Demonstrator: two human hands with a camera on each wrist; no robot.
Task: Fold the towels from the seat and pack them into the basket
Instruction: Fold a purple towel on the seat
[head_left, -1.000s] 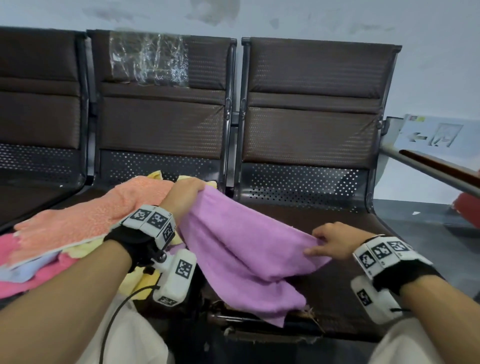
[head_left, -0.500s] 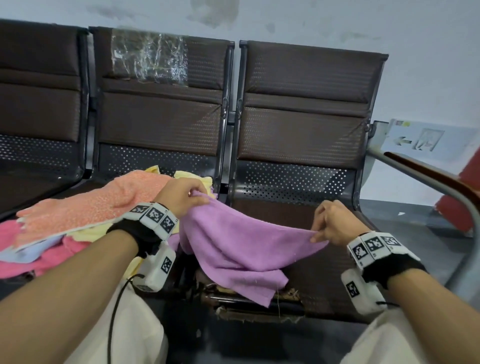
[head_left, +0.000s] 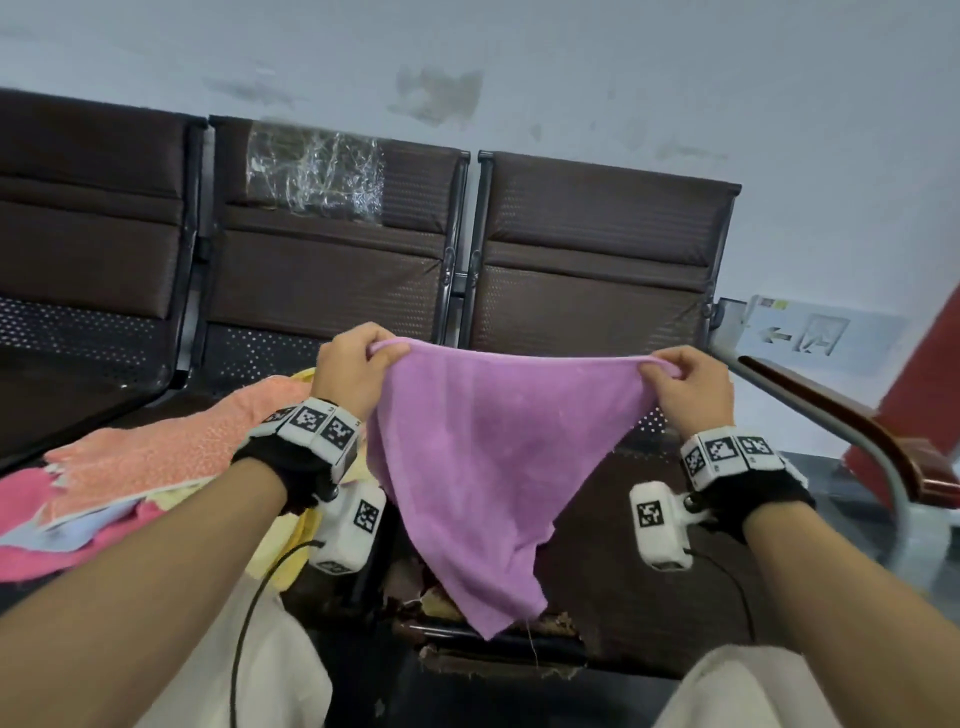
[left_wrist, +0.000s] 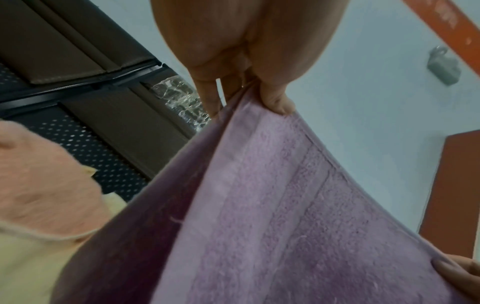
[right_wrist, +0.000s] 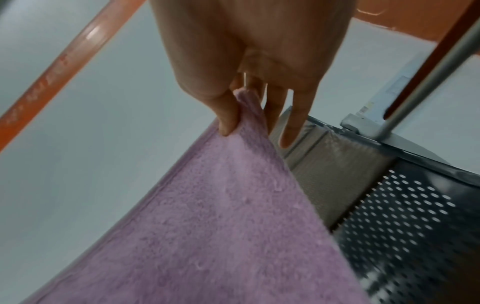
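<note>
Now, with left hand (head_left: 349, 364) and right hand (head_left: 687, 382) each pinching a top corner of the purple towel (head_left: 483, 467) above the seat (head_left: 597, 587), level the corners, then fold.

The head view looks forward and down from above the purple towel (head_left: 483, 467), taking in the brown seats (head_left: 597, 260) behind it. Each wrist view sits close beneath the towel's top edge, looking upward; all three share the towel.
</note>
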